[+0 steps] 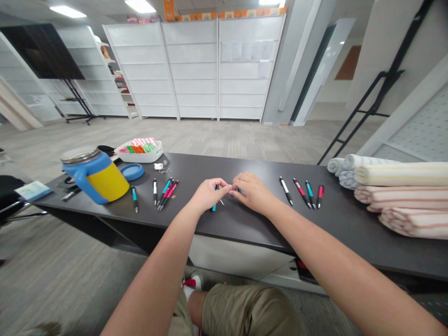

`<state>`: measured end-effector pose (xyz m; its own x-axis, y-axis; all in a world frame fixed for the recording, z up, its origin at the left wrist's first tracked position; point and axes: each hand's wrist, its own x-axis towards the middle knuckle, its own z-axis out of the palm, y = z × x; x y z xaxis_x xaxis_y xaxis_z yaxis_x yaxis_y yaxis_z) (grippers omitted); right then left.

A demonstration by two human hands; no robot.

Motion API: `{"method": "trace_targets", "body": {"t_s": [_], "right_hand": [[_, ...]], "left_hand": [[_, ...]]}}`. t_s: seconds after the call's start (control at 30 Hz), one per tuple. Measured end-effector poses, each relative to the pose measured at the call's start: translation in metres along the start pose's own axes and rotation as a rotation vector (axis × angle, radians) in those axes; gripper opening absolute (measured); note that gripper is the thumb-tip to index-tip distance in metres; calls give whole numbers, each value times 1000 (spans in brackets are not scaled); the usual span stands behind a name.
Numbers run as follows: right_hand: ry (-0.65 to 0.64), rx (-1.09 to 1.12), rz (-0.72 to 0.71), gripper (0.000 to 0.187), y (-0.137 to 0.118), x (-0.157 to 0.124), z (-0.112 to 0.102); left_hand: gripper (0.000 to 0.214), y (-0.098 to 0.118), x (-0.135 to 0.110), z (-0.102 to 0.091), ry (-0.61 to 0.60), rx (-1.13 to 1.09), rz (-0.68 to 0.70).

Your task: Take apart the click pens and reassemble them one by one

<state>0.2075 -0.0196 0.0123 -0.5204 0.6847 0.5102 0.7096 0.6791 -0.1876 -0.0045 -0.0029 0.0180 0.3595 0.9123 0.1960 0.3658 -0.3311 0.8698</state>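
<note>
Over the middle of the dark table, my left hand (pixel 208 194) is closed around a teal pen part (pixel 214 208), which sticks out below the fingers. A thin pale tip shows beside it. My right hand (pixel 250 190) meets the left at the fingertips, its fingers pinched together on a small dark piece that is mostly hidden. To the left lie a teal pen (pixel 135 199), a white pen (pixel 155 192) and a bunch of teal and red pens (pixel 168 194). On the right, a white pen (pixel 286 190), a red pen (pixel 301 192), another teal pen (pixel 310 194) and a short red pen (pixel 320 196) form a row.
A blue and yellow mug (pixel 101 179) stands at the left beside a blue round lid (pixel 132 171). Behind them sits a white basket (pixel 135 157) with colourful packets. Rolled striped cloths (pixel 409 196) are stacked at the right end of the table (pixel 245 228).
</note>
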Motion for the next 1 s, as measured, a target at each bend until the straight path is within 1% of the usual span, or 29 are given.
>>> {"method": "trace_targets", "body": {"t_s": [0.1, 0.17, 0.23, 0.3, 0.37, 0.43, 0.53, 0.67, 0.73, 1.0], "right_hand": [[30, 30, 16, 20, 3, 0, 0], [51, 46, 33, 20, 4, -1, -2], [56, 56, 42, 19, 4, -1, -3], [51, 66, 42, 17, 3, -1, -3], [45, 79, 39, 16, 2, -1, -2], [39, 89, 37, 16, 1, -2, -2], [38, 93, 33, 17, 0, -1, -2], [35, 85, 22, 16, 0, -1, -4], [28, 84, 19, 15, 0, -1, -4], [44, 96, 19, 16, 2, -2, -3]], "left_hand": [[38, -3, 1, 2, -14, -107, -45], [42, -8, 2, 3, 11, -192, -99], [46, -14, 5, 3, 75, -273, -157], [48, -18, 9, 2, 171, -349, -179], [49, -21, 11, 1, 261, -422, -157], [50, -23, 13, -1, 304, -486, -126], [50, -23, 13, -1, 288, -528, -107], [46, -23, 13, 3, 198, -536, -128], [43, -22, 12, 4, 173, -532, -136], [36, -20, 13, 3, 202, -550, -149]]}}
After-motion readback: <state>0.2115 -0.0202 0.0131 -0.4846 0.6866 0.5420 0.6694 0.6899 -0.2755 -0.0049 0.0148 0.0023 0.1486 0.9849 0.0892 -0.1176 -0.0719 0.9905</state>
